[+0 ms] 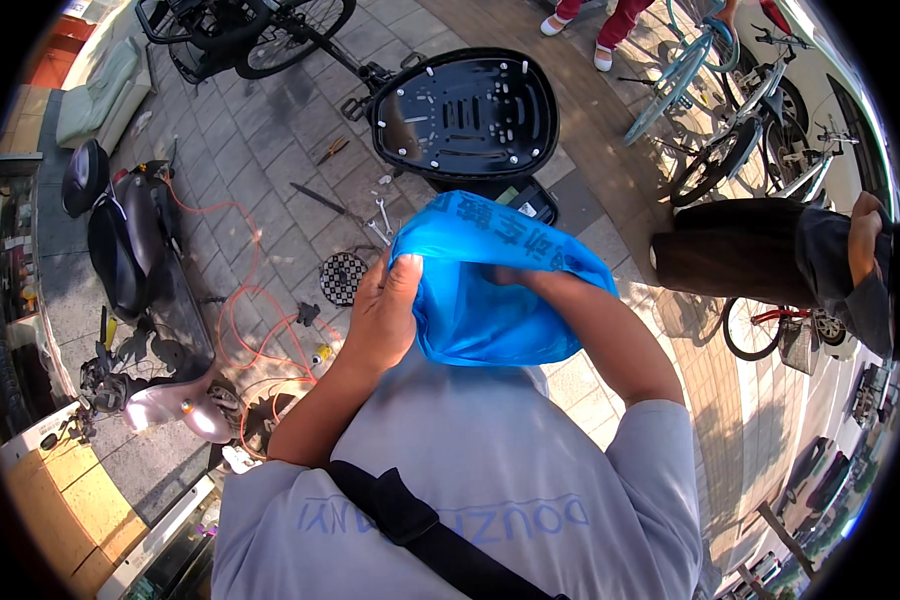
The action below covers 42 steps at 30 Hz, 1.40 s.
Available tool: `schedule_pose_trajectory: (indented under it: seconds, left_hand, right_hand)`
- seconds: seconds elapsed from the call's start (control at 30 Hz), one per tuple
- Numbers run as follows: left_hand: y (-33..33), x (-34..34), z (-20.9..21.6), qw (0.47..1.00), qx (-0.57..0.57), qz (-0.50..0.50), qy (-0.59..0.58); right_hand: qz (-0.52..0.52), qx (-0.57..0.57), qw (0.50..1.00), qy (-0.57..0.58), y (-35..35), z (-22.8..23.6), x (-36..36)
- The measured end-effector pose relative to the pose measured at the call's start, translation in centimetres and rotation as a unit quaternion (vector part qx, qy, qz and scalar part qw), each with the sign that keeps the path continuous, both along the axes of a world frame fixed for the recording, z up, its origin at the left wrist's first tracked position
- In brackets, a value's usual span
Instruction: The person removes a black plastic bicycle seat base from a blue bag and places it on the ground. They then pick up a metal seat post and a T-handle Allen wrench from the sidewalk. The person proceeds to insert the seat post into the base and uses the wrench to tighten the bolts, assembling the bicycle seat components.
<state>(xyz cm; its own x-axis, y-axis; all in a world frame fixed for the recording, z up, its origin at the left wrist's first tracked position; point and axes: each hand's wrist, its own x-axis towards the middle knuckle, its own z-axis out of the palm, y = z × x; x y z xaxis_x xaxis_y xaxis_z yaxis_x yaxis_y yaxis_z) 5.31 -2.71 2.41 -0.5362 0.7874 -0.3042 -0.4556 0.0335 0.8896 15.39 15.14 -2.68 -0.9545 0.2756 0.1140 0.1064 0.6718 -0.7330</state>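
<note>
A blue plastic bag (495,335) with dark printing is stretched wide in front of my chest. My left hand (395,305) is closed on its left rim, the thumb lying on top. My right hand (510,275) reaches into the bag's mouth from the right; its fingers are out of sight inside, so what they touch is hidden. Just beyond the bag sits a black, oval, tray-like box (465,115) with bolts and slots in its floor. Wrenches (382,222) lie on the paving near my left hand.
A long dark tool (318,197), pliers (334,150) and a round checkered top (343,277) are on the left. An orange hose (255,240) loops toward a parked scooter (135,250). Bicycles (720,155) and a person in dark clothes (730,240) are right; red trousers (620,25) show beyond.
</note>
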Motion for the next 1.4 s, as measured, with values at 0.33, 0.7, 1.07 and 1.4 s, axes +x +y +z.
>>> schedule_pose_trajectory:
  seconds: [0.33,0.7,1.07,1.4]
  left_hand:
    - [-1.5,-0.7,1.9,0.994,-0.002,-0.040,0.105]
    - [-0.7,-1.1,0.9,0.999,0.001,-0.030,0.021]
    - [-3.0,-0.7,-0.8,0.999,-0.025,-0.037,0.006]
    - [-2.5,-0.5,-0.6,0.999,-0.018,-0.027,0.018]
  right_hand:
    - [0.097,0.135,0.922,-0.349,5.4,5.2,0.8]
    - [0.119,0.168,0.904,-0.375,6.1,9.5,2.8]
    - [0.182,0.144,0.884,-0.405,4.7,8.1,1.2]
    - [0.145,0.103,0.895,-0.409,5.1,7.5,1.1]
